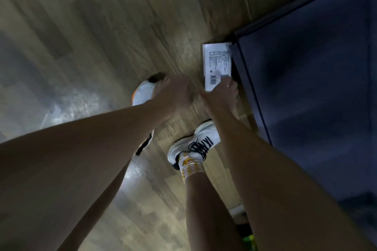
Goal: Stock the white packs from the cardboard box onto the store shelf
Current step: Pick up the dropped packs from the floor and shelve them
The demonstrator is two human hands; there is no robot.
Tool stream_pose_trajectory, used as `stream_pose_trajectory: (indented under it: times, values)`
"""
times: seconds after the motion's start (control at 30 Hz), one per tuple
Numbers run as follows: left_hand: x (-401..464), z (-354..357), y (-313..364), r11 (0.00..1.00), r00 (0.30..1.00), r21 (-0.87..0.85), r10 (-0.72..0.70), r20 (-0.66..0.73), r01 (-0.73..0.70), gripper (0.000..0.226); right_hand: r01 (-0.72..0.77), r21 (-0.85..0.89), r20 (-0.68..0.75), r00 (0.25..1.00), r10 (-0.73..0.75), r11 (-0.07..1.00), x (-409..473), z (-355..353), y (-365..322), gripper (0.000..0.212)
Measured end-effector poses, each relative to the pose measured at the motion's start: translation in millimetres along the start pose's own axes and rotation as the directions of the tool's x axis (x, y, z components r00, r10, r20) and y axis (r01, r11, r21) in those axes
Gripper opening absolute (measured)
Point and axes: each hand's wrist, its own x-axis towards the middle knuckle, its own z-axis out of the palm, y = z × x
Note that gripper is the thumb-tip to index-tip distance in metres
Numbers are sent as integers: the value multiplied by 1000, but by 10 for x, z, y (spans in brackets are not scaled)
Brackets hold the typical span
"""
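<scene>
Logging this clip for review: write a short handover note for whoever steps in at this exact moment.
Right hand: fingertips on the near end of a flat white printed pack lying on the wooden floor beside the dark blue shelf unit; grip unclear.
Left hand: blurred, beside it, apparently holding nothing.
Cardboard box: out of view.
Done: cannot tell.
Left: pick this pack up and shelve it.

Left arm: bare, stretched far down and forward.
Left hand [173, 93]: blurry, fingers look loosely bent, holding nothing that can be seen.
Right arm: bare, stretched down beside the left one.
Right hand [222, 96]: fingers reach forward, tips touching the near end of a white pack [217, 65].
Both hands: close together, low by the person's feet.
</scene>
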Motion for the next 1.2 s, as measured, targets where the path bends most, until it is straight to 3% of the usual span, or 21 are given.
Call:
stream_pose_trajectory:
  times: [0.2,0.33,0.43,0.53,0.67,0.8,0.97,1.2]
  values:
    - [524,241,-128,995,998,81,55,30,-57,37,-133,-149,-16,991,133,980,585,455,-18,126]
    - [608,283,-205,994,997,90,56,50,-60,36,-128,-184,-87,990,114,975,682,581,32,105]
    - [450,202,-263,997,998,65,45,47,-48,33,-96,-124,6,995,98,988,480,556,96,103]
    - [139,10,-290,1000,1000,24,18,7,-18,30,-84,86,133,989,72,993,50,395,131,100]
    - [-460,-480,-160,998,999,69,9,53,-12,46,-154,306,208,974,92,939,-616,-171,132,78]
    - [-1164,-1184,155,965,993,248,68,92,-89,64,-188,408,312,948,57,894,-1279,-985,-14,60]
    - [-2097,-2168,789,896,980,396,184,81,-201,71,-205,521,269,961,68,829,-2259,-2362,-364,59]
    - [-3361,-3350,1769,764,913,547,408,2,-343,94,-181,743,239,971,-3,645,-3551,-3987,-570,51]
